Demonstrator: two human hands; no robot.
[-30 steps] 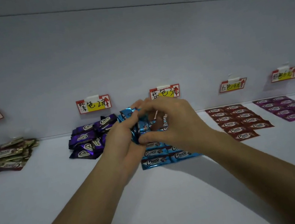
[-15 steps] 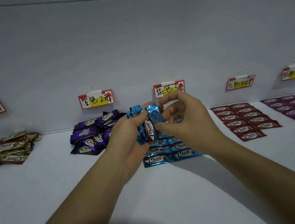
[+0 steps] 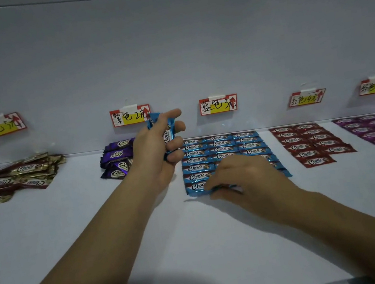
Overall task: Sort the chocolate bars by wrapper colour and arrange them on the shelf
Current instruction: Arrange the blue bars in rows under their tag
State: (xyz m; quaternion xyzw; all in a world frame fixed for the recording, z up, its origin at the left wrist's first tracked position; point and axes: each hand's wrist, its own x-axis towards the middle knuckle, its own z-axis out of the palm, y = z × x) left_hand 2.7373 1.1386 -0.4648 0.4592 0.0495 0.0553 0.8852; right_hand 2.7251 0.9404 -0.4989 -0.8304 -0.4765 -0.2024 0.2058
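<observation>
A grid of blue chocolate bars is laid flat on the white shelf, in 3 columns beneath a blue price tag fixed to the back wall. Just left of the grid and raised above it, a bundle of blue bars is gripped upright in the left hand, the fingers curled round it. At the grid's front edge, 1 blue bar is pinched between the thumb and fingertips of the right hand, low against the shelf; part of the grid's front rows is hidden beneath that hand. Left of the grid a loose heap of purple bars is seen, and further left a heap of gold bars. Right of the grid, red bars are set in 2 columns, with magenta bars beyond them.
</observation>
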